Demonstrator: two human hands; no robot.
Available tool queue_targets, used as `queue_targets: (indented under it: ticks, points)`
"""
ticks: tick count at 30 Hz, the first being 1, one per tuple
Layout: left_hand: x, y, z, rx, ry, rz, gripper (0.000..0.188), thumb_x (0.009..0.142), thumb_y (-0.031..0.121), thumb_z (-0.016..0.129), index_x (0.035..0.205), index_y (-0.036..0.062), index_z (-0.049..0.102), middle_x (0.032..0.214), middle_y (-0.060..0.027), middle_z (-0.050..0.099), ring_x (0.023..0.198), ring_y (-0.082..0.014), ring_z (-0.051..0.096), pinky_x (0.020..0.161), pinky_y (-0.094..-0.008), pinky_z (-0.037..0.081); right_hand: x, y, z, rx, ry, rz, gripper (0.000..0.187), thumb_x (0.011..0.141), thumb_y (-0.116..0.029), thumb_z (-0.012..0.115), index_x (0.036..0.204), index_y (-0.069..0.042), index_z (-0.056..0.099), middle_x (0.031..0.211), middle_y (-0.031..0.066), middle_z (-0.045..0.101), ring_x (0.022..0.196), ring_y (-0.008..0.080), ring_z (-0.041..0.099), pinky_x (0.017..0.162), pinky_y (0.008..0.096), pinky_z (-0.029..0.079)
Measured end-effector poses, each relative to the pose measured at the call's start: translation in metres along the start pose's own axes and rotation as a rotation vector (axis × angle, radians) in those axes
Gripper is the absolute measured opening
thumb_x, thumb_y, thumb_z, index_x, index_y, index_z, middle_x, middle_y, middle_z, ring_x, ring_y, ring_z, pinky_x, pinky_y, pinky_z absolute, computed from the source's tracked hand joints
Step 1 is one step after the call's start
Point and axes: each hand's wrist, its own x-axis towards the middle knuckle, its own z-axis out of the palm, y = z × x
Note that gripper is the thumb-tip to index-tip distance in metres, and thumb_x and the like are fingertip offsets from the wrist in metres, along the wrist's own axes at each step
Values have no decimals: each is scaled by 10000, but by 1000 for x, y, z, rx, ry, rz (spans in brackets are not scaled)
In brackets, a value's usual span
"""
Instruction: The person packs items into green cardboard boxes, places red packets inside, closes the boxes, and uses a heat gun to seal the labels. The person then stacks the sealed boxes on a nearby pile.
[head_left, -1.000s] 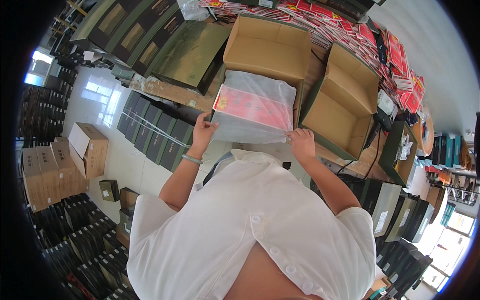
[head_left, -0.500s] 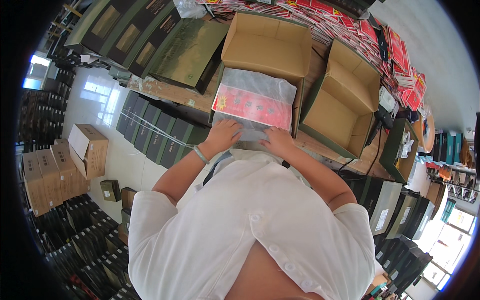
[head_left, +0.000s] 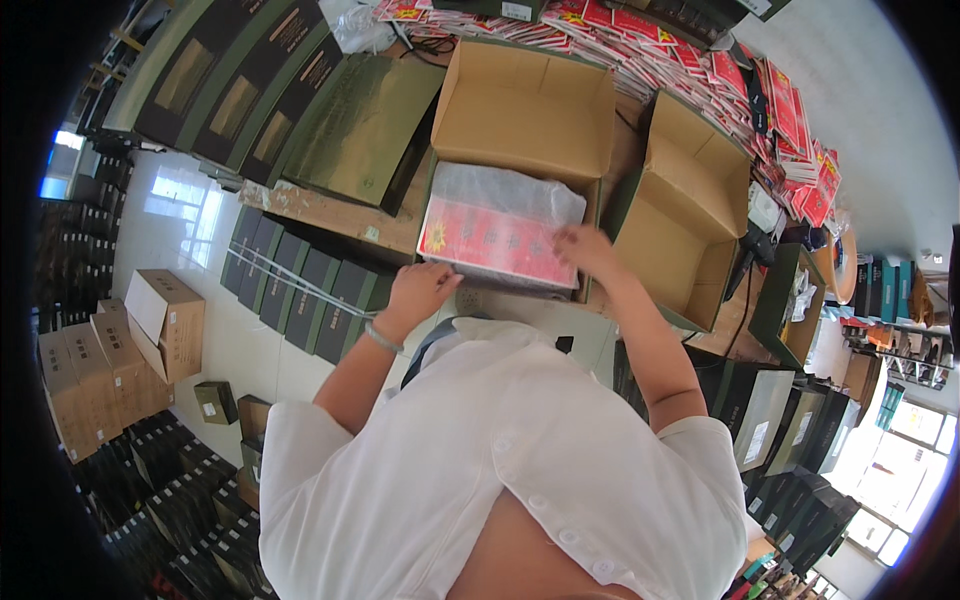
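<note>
Single head-worn fisheye view, looking steeply down over the wearer's white shirt (head_left: 500, 480), close above the tabletop (head_left: 330, 215), edges bending toward a dark circular rim, floor at left.

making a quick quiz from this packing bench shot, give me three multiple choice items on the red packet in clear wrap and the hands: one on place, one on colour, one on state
1. Where does the red packet in clear wrap lie?
A. on the floor
B. on the bench, at the near edge of an open cardboard box
C. on the stacked boxes at far left

2. What colour is the band on the left wrist?
A. pale, silvery
B. bright red
C. black

3. How does the right hand stand?
A. clenched round a pen
B. hanging off the bench
C. fingers spread flat on the packet

Answers: 1 B, the packet rests just before the open box. 2 A, the wristband looks light. 3 C, the fingers lie on the wrap, while the left hand rests at the packet's near corner.
</note>
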Motion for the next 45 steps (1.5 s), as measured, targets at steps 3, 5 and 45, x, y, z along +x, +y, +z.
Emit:
queue_targets:
  ticks: [3,5,45]
  points:
    - [-16,-10,11,-23,366,-181,441,883,325,670,1185,23,557,1039,-184,637,990,-381,606,883,-428,472,46,10,-46,77,689,-79,427,925,-377,602,1090,13,658,1038,218,682,968,351,660,823,419,515]
    - [-19,-33,47,-129,559,-295,510,890,247,682,1280,-2,468,1153,-241,586,1047,-409,588,912,-427,460,85,26,-59,162,777,16,495,946,-399,578,1151,50,614,1122,217,659,1046,325,632,875,397,495]
    - [80,-99,-2,-1109,22,-354,659,917,475,630,1354,5,479,1221,-83,593,1092,-176,570,934,-328,468,-45,6,73,519,605,102,773,945,-528,527,1466,6,323,1403,252,474,1319,343,449,1071,366,350]
